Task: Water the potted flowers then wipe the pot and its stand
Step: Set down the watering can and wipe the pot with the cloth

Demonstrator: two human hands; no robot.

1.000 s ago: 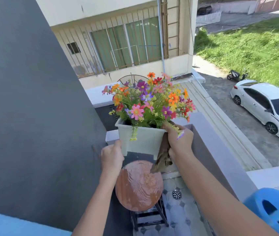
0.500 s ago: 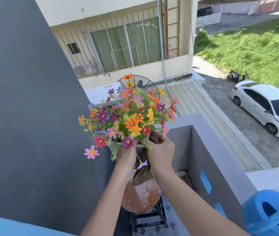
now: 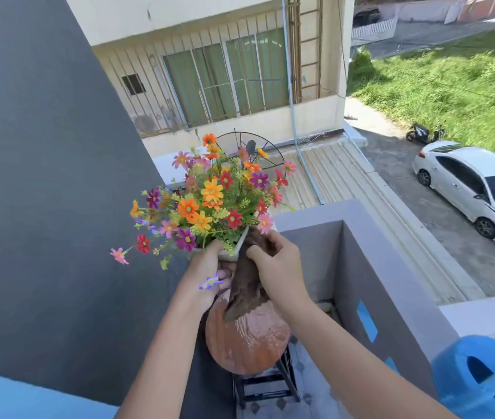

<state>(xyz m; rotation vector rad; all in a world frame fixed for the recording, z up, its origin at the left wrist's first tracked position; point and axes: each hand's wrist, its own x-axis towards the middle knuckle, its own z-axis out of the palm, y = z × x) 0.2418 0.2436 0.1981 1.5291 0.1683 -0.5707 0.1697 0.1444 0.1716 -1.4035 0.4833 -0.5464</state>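
Flowers (image 3: pixel 210 204) in their pot (image 3: pixel 230 252) tilt left, lifted above the wet stand (image 3: pixel 247 340). My left hand (image 3: pixel 207 276) grips the pot; my right hand (image 3: pixel 279 270) pinches a brown cloth (image 3: pixel 246 285) against it. Risk: a slip drops it over the balcony wall (image 3: pixel 361 237).

Landmark: round wooden stand top (image 3: pixel 247 340). Directly above it, the raised flower pot (image 3: pixel 230 252), a hanging brown cloth (image 3: pixel 247 285) and both hands crowd the approach. Left of the stand, a dark grey wall (image 3: pixel 43 192) stands close, so little side room there. Right of it, the grey balcony parapet (image 3: pixel 370 261) blocks; a narrow strip of tiled floor (image 3: pixel 309 385) lies open between.
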